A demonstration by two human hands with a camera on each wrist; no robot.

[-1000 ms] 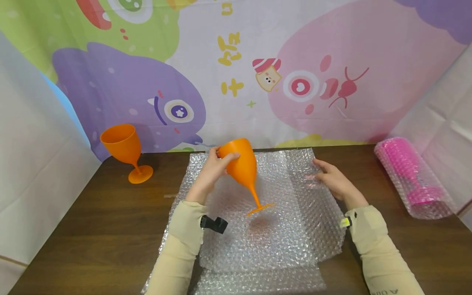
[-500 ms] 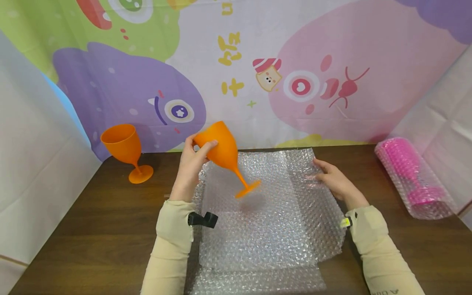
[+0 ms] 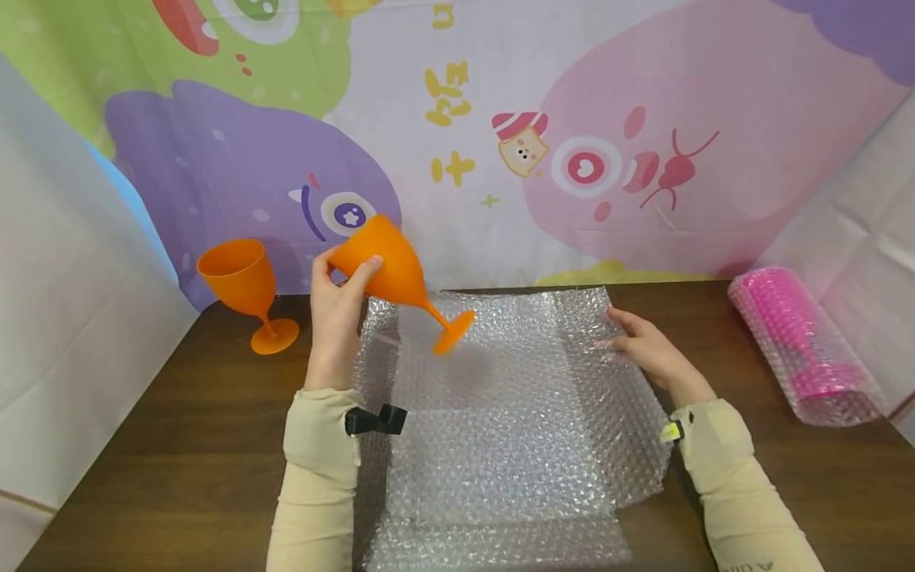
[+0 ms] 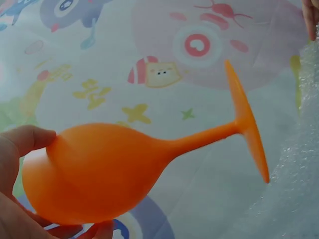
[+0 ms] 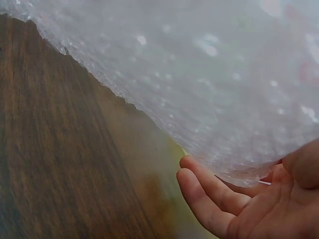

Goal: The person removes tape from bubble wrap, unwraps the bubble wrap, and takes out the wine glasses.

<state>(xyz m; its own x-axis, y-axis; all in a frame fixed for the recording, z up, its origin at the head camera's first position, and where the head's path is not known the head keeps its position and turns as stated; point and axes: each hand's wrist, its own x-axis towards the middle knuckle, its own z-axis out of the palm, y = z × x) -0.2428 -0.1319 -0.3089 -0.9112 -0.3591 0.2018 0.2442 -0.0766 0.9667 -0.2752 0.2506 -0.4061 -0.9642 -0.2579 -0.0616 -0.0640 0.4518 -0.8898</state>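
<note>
The bare left hand point(image 3: 333, 322) carried the smooth orange stemmed goblet point(image 3: 391, 266) leftward, from nearer the middle of the clear bubble-wrap sheet point(image 3: 500, 453) to its far left corner. The goblet tipped closer to level, its stem point(image 3: 437, 314) slanting less steeply above the sheet.

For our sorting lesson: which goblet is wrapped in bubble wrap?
The pink goblet, lying at far right in the head view; the standing orange goblet and the held orange goblet are both unwrapped.

The held orange goblet point(image 3: 389, 266) and its far-left twin point(image 3: 243, 282) look like smooth, satin plastic; the middle sheet point(image 3: 493, 453) is clear, glossy, bumpy bubble wrap, like the wrapping point(image 3: 831, 335) round the pink goblet point(image 3: 781, 314) at right; the tabletop point(image 3: 186, 445) shows brown wood grain, the far backdrop point(image 3: 486, 242) matt cloth
</note>
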